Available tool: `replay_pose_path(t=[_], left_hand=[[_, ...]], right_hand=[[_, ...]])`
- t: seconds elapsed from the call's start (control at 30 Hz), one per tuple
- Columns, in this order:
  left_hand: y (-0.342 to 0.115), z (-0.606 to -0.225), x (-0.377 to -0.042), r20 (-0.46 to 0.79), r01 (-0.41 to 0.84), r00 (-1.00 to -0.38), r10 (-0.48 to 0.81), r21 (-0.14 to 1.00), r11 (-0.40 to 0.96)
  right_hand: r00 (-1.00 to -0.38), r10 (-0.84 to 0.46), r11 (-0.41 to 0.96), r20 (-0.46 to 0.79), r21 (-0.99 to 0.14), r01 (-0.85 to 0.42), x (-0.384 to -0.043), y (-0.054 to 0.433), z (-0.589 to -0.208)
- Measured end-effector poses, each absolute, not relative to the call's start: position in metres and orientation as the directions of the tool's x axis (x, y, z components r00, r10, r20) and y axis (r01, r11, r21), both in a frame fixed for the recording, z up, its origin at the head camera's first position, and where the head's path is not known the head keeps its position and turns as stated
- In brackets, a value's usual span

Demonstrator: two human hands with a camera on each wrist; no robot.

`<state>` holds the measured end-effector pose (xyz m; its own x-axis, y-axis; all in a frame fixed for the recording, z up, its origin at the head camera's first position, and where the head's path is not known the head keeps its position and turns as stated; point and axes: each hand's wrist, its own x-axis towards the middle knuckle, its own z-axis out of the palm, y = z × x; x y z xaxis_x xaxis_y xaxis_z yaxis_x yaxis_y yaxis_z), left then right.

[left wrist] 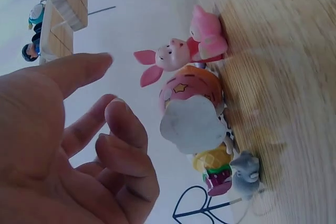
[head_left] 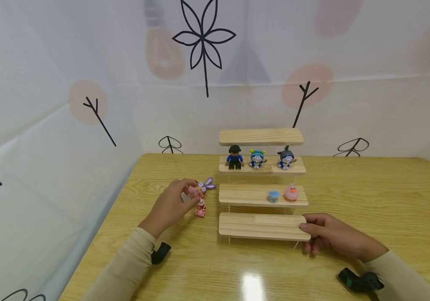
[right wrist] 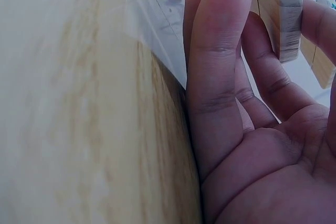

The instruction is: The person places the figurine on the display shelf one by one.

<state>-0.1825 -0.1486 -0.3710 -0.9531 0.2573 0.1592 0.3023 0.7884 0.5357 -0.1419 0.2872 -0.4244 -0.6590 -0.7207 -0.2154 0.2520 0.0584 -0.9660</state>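
Note:
My left hand point(head_left: 169, 207) reaches over a cluster of small toy figurines left of a tiered wooden display stand point(head_left: 254, 233). Nothing is between its loosely bent fingers. In the left wrist view, a pink-eared piglet figurine point(left wrist: 173, 56) leans against a small pink figurine point(left wrist: 207, 35). A round pink figurine with a star point(left wrist: 181, 86) and a white scalloped piece point(left wrist: 191, 124) are beside them, with a grey figurine point(left wrist: 245, 174) farther along. My right hand point(head_left: 337, 238) pinches the right end of the stand's lowest board, thumb on top and fingers behind and beneath.
The second board from the bottom holds a small blue figurine point(head_left: 273, 196) and a pink bird figurine point(head_left: 291, 193). Above them stand a black-haired toy figure point(head_left: 234, 158) and two blue-clothed figurines, one in a teal hat point(head_left: 257, 159). A patterned curtain point(head_left: 124, 75) hangs behind the table.

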Motion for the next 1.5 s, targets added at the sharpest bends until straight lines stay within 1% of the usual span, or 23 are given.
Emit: replay_pose_path(t=[0.2, 0.33, 0.63, 0.8, 1.13, 1.5], left_hand=[[-0.151, -0.374, -0.185, 0.106, 0.279, -0.96, 0.261, 0.475, 0.835], [-0.152, -0.377, -0.186, 0.079, 0.258, -0.965, 0.25, 0.458, 0.851], [-0.154, -0.38, -0.188, 0.095, 0.273, -0.961, 0.26, 0.468, 0.84], [-0.153, -0.381, -0.189, 0.093, 0.281, -0.959, 0.269, 0.469, 0.838], [-0.147, -0.382, -0.188, 0.078, 0.307, -0.948, 0.307, 0.475, 0.825], [-0.145, -0.387, -0.187, 0.066, 0.301, -0.95, 0.304, 0.446, 0.843]], right_hand=[[-0.662, -0.716, 0.064, -0.221, -0.965, 0.253, -0.142, 0.287, -0.424], [-0.659, -0.723, 0.054, -0.208, -0.968, 0.246, -0.142, 0.287, -0.424], [-0.67, -0.705, 0.084, -0.233, -0.965, 0.247, -0.142, 0.287, -0.422], [-0.665, -0.717, 0.061, -0.21, -0.969, 0.24, -0.142, 0.287, -0.423], [-0.665, -0.718, 0.056, -0.207, -0.969, 0.241, -0.142, 0.286, -0.424], [-0.671, -0.709, 0.074, -0.217, -0.969, 0.234, -0.142, 0.285, -0.423]])
